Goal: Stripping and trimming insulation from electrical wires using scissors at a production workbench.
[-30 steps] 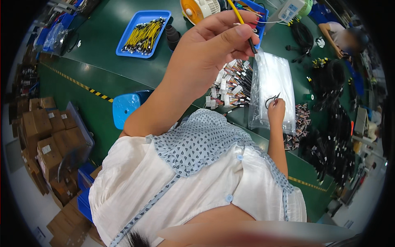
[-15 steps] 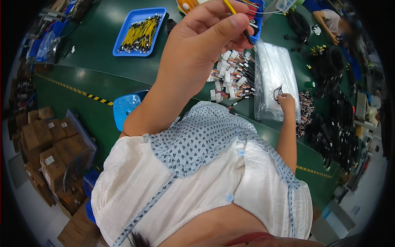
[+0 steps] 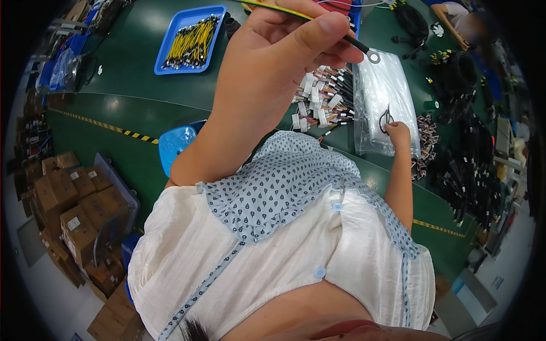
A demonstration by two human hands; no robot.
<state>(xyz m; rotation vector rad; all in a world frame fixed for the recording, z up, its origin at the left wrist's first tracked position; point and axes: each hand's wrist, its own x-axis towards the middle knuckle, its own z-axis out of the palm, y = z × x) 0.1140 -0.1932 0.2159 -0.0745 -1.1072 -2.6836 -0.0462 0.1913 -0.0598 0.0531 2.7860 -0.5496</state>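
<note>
My left hand is raised at the top middle, thumb and fingers pinched on a yellow-green ground wire. Its black-sleeved end with a metal ring terminal points down to the right. To the right, my right hand has its fingers closed round the handles of small black scissors, tips upward, over a clear plastic bag. Beyond and left of my left hand, a blue tray holds many similar yellow wires. Wire harnesses with white connectors lie between my two hands.
A blue stool stands at the near edge of the green table. Black cable bundles lie far right. Cardboard boxes are stacked on the floor at left. Another person's arm rests at the top right.
The wire has turned in my left hand from steep to nearly level, its ring terminal now showing to the right. My right hand stays over the bag with the scissors.
</note>
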